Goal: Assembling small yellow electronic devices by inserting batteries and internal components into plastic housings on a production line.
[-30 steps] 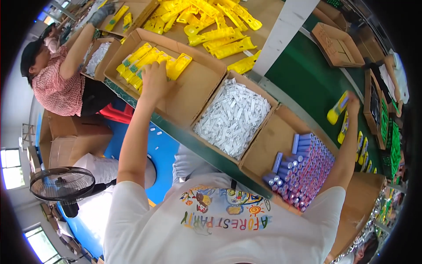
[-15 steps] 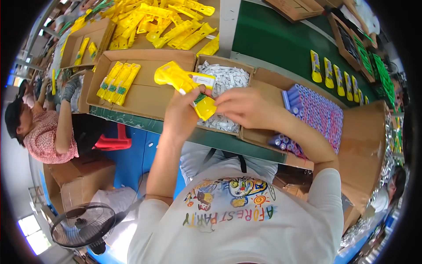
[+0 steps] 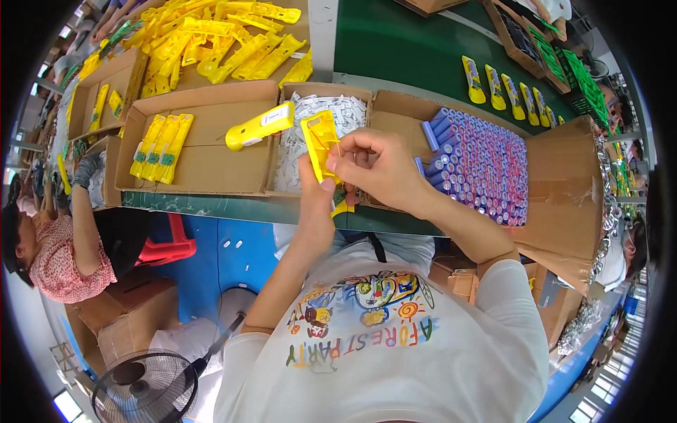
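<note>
My left hand [image 3: 316,204] is closed round the lower end of a yellow plastic housing [image 3: 321,134], which stands tilted up with its hollow inside showing. A small green board [image 3: 340,194] shows at the housing's lower end, beside my left fingers. My right hand [image 3: 381,169] pinches at the housing's right edge, with a thin wire by its fingertips. Whether the fingers hold the wire or the edge I cannot tell. A second yellow housing [image 3: 259,127] with a white label lies across the wall between two cardboard boxes, left of my hands.
Small white parts fill a box [image 3: 282,185] under my hands. The box to its left [image 3: 218,185] holds several yellow housings; purple cylindrical cells [image 3: 486,166] stand to the right. More yellow shells [image 3: 233,42] are heaped behind. A co-worker [image 3: 70,254] sits left; a fan [image 3: 144,388] stands lower left.
The labelled yellow housing now lies over the boxes, apart from the housing in my left hand. That one is now tilted up, its hollow side showing. The view has shifted right.
</note>
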`<state>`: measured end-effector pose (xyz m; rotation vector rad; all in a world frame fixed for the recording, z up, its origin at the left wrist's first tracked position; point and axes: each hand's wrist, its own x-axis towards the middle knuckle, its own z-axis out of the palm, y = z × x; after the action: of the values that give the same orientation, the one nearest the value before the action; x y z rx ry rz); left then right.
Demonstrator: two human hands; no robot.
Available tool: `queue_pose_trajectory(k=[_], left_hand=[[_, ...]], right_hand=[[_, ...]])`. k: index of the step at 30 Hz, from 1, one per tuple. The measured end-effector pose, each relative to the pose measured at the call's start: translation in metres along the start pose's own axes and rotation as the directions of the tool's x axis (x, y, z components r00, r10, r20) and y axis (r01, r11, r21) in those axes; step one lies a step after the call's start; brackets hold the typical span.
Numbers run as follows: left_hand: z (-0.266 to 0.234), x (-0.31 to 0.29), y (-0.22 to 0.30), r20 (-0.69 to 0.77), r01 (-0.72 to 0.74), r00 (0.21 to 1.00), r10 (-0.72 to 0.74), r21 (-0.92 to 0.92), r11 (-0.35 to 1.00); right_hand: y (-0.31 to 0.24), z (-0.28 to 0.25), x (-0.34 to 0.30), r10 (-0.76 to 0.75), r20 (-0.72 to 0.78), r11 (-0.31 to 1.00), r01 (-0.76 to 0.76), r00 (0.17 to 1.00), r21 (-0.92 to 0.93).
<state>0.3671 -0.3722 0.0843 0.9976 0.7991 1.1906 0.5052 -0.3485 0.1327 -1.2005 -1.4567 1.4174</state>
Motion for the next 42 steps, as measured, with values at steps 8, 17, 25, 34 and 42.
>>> queue_pose_trajectory(k=[8, 17, 25, 34, 42], left_hand=[[0.008, 0.004, 0.003, 0.080, 0.118, 0.991, -0.108, -0.147, 0.982], [0.005, 0.010, -0.009, 0.058, 0.163, 0.985, -0.162, -0.016, 0.987], [-0.008, 0.004, -0.005, 0.168, 0.227, 0.965, -0.199, -0.164, 0.960], [0.006, -0.005, -0.005, 0.229, 0.184, 0.959, -0.168, -0.051, 0.982], [-0.002, -0.009, -0.008, 0.301, 0.269, 0.927, -0.224, -0.116, 0.956]], right_hand=[[0.039, 0.013, -0.022, -0.381, -0.193, 0.906, 0.325, 0.904, -0.270], [0.038, 0.011, -0.032, -0.263, -0.346, 0.962, 0.220, 0.900, -0.161], [0.044, -0.093, 0.000, -0.158, -0.037, 0.278, 0.009, 0.987, -0.961], [0.027, -0.093, 0.005, -0.540, 0.141, 0.223, 0.303, 0.830, -0.926], [0.004, -0.041, -0.021, -0.572, 0.636, -0.121, 0.714, 0.518, -0.690]])
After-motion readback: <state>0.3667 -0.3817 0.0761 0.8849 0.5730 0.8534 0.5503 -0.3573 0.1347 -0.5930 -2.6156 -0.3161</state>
